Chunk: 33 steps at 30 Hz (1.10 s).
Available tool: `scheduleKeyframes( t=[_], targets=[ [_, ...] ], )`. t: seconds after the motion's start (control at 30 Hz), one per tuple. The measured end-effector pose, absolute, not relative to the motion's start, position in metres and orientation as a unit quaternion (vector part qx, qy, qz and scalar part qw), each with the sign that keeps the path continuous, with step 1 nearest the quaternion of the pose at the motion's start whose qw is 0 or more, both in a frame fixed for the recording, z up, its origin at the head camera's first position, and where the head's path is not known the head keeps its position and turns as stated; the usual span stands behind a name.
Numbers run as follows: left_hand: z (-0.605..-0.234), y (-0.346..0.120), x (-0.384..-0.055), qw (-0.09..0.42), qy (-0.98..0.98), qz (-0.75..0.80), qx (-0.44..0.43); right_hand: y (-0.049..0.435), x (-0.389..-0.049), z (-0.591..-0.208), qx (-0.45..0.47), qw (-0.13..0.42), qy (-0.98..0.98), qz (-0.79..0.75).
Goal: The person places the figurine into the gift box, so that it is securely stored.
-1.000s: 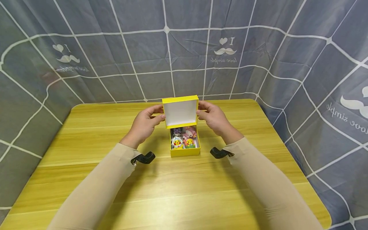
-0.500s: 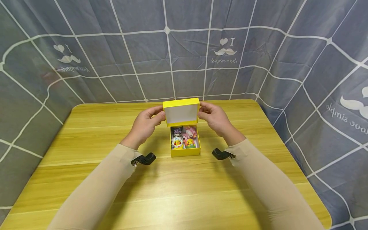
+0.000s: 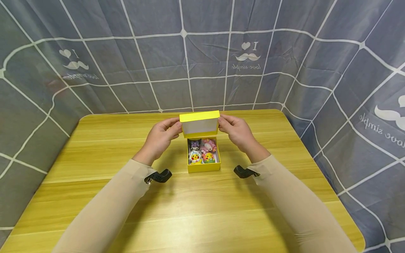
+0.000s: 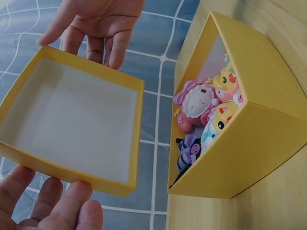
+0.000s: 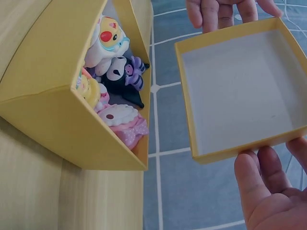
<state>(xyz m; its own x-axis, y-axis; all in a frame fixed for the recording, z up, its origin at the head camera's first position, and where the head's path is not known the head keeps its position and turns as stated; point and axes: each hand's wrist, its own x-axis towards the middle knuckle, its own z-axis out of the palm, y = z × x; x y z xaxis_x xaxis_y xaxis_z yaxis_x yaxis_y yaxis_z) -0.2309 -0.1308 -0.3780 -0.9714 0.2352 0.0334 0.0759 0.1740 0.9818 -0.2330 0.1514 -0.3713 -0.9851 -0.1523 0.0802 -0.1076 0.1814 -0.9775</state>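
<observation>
Both hands hold a yellow box lid (image 3: 200, 124) by its opposite sides, its white inside facing the person and tilted downward. The left hand (image 3: 160, 138) grips the lid's left side; the right hand (image 3: 237, 132) grips its right side. Just below and nearer stands the yellow box (image 3: 204, 168), uncovered, on the table. Several small toy figures fill it: a black and purple one (image 3: 194, 145), a pink one (image 3: 209, 145), a yellow-faced one in white (image 3: 195, 157) and a yellow-faced one in pink and green (image 3: 209, 157). In the left wrist view the lid (image 4: 72, 120) hangs apart from the box (image 4: 268, 96).
The wooden table (image 3: 196, 214) has rounded corners. A grey-blue curtain (image 3: 205, 52) with white lines stands behind it and along the sides. A black wrist camera mount (image 3: 160, 175) sticks out from the left sleeve, another mount (image 3: 243, 171) from the right.
The lid has come down slightly and tipped further forward, so less of its white inside shows in the head view. Both hands keep their grip, and the box has stayed put.
</observation>
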Motion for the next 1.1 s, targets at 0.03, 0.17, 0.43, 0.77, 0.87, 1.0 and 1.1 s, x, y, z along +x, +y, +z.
scheduleKeyframes(
  t=[0.03,0.17,0.43,0.77,0.87,1.0,1.1],
  targets=[
    [-0.378,-0.131,-0.231,0.064,0.762,0.637,0.102,0.151,-0.232,-0.371,-0.082,0.017,0.769,-0.634],
    [-0.378,-0.130,-0.230,0.066,0.757,0.642,0.102,0.151,-0.230,-0.370,-0.077,0.019,0.775,-0.626],
    [-0.377,-0.130,-0.228,0.062,0.744,0.656,0.110,0.150,-0.226,-0.369,-0.094,0.016,0.771,-0.630],
    [-0.380,-0.127,-0.225,0.041,0.741,0.660,0.115,0.150,-0.225,-0.375,-0.108,0.001,0.766,-0.633],
    [-0.381,-0.127,-0.224,0.034,0.744,0.658,0.113,0.150,-0.222,-0.376,-0.107,-0.003,0.778,-0.619],
    [-0.381,-0.127,-0.222,0.030,0.753,0.649,0.106,0.149,-0.218,-0.376,-0.103,-0.008,0.793,-0.600],
    [-0.382,-0.127,-0.221,0.029,0.755,0.647,0.103,0.147,-0.217,-0.377,-0.104,-0.009,0.791,-0.603]
  ],
)
